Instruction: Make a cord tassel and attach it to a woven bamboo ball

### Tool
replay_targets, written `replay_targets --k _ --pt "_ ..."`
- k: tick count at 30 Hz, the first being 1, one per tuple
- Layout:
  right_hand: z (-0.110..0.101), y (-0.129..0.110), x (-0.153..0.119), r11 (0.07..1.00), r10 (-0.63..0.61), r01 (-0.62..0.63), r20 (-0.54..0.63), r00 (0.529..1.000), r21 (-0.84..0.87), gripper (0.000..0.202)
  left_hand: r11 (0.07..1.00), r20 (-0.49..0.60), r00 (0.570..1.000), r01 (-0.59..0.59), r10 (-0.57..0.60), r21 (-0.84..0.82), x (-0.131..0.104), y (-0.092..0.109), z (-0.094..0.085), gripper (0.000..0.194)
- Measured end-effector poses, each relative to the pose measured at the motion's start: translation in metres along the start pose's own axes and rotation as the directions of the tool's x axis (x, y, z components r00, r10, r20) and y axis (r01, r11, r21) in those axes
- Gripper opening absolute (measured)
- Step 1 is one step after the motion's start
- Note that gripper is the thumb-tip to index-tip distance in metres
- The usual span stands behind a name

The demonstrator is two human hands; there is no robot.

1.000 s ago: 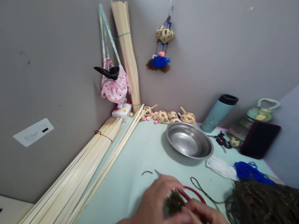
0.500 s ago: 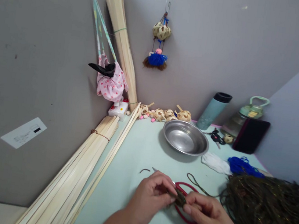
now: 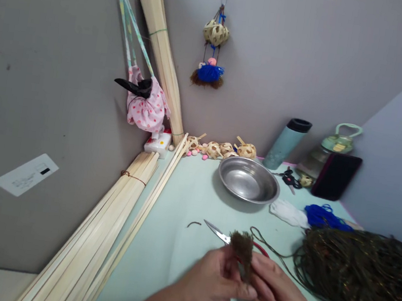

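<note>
Between my two hands is a small dark brown yarn tassel (image 3: pixel 242 246), its frayed end pointing up and away from me. My left hand (image 3: pixel 215 277) is closed on it from the left, thumb across the front. From the right, the fingers of my right hand (image 3: pixel 268 279) press against it, partly hiding its lower end. Under and behind the hands lie red-handled scissors (image 3: pixel 216 231), blades pointing left. A short brown yarn snippet (image 3: pixel 194 223) lies left of the blade tips. At the right, a large heap of dark brown yarn (image 3: pixel 348 276) trails a loose loop towards my hands.
A steel bowl (image 3: pixel 249 179) stands beyond the hands. White yarn (image 3: pixel 288 213), blue yarn (image 3: pixel 326 217), a phone (image 3: pixel 336 177) and bottles (image 3: pixel 287 143) are at the right. Bamboo strips (image 3: pixel 100 231) lie along the left; woven balls (image 3: pixel 247 150) sit by the wall, below a hanging ornament (image 3: pixel 216 33).
The brown tassel has been turned upright, so its frayed end now shows. My hands have come closer together and lower, uncovering the scissor blades. The view has shifted slightly.
</note>
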State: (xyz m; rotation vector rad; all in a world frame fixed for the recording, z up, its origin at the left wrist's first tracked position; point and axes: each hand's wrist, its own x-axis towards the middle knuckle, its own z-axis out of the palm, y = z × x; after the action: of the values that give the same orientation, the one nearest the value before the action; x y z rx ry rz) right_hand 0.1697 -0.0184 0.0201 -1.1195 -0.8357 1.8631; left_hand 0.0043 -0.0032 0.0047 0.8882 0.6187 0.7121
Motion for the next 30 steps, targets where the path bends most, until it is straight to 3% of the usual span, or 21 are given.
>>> replay_targets --k 3,5,8,14,17,20,22,25,28,30 --pt "0.001 0.007 -0.003 0.994 0.017 -0.012 0.043 0.999 -0.112 0.044 0.997 -0.026 0.997 -0.075 0.075 -0.009 -0.004 0.005 0.001 0.061" --pt "0.000 0.012 -0.003 0.987 0.035 -0.027 0.052 0.998 -0.161 0.046 0.995 -0.020 0.995 -0.102 0.102 0.008 -0.006 0.009 0.001 0.049" --pt "-0.001 0.016 -0.001 0.977 0.037 -0.020 0.077 0.996 -0.214 0.046 0.999 -0.030 0.999 -0.024 0.023 -0.042 -0.009 0.014 -0.001 0.031" --pt "0.001 0.016 0.001 0.973 0.013 0.008 0.092 0.996 -0.229 0.043 0.973 -0.079 0.997 -0.013 -0.005 -0.229 -0.006 0.018 -0.001 0.026" --pt "0.003 0.012 -0.003 0.987 0.041 -0.031 0.063 0.997 -0.157 0.042 0.967 -0.182 0.983 -0.073 0.029 -0.244 -0.005 0.018 0.000 0.032" --pt "0.004 0.006 -0.004 0.998 0.044 -0.044 -0.002 0.999 0.055 0.037 0.966 -0.282 0.957 -0.127 0.060 -0.226 -0.006 0.018 -0.001 0.038" --pt "0.005 0.003 -0.003 0.986 0.005 0.002 -0.044 0.999 0.167 0.036 0.990 -0.238 0.971 -0.065 0.034 -0.125 -0.006 0.016 -0.001 0.038" --pt "0.006 0.002 -0.002 0.978 -0.030 0.042 -0.057 0.998 0.206 0.035 0.999 -0.084 0.996 -0.034 0.035 0.010 -0.007 0.011 0.005 0.041" --pt "0.008 0.007 -0.003 0.994 -0.020 0.021 -0.014 1.000 0.105 0.038 0.995 0.057 0.994 -0.091 0.093 -0.037 -0.009 0.008 0.012 0.047" --pt "0.008 0.011 -0.004 1.000 -0.022 0.022 0.016 1.000 -0.002 0.046 0.993 0.045 0.992 -0.116 0.117 -0.027 -0.011 0.008 0.014 0.049"
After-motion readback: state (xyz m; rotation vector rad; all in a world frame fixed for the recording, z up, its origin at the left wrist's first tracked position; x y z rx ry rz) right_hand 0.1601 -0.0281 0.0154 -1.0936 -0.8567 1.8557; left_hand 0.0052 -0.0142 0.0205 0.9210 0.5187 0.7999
